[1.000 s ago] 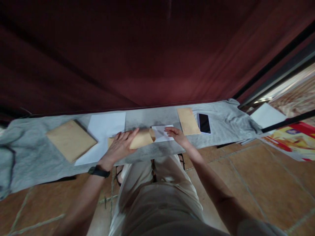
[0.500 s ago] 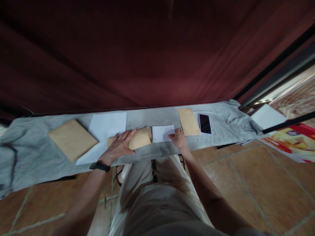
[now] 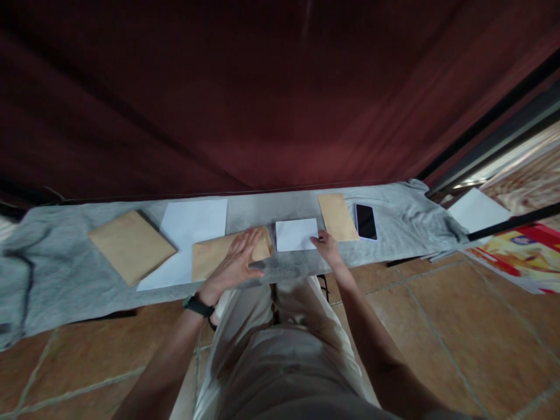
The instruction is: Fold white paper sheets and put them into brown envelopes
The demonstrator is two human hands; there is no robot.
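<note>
A brown paper envelope (image 3: 210, 256) lies flat on the grey cloth, its flap end (image 3: 265, 245) towards the right. My left hand (image 3: 238, 259) rests over its right part, fingers stretched and thumb apart. Just right of the envelope is a small white sheet of paper (image 3: 295, 234), perhaps folded. My right hand (image 3: 327, 248) pinches the lower right edge of that paper between thumb and fingers. A narrow gap separates the paper from the envelope's open-looking end.
Grey cloth (image 3: 376, 254) covers the narrow bench. To the left lie a stack of brown envelopes (image 3: 131, 245) and white sheets (image 3: 196, 216). On the right are another brown envelope (image 3: 338, 217) and a phone (image 3: 366, 221). A dark red curtain (image 3: 271, 116) hangs behind.
My left hand has slid right along the envelope towards its flap end, uncovering the left part. The white paper has shifted slightly right and up with my right hand.
</note>
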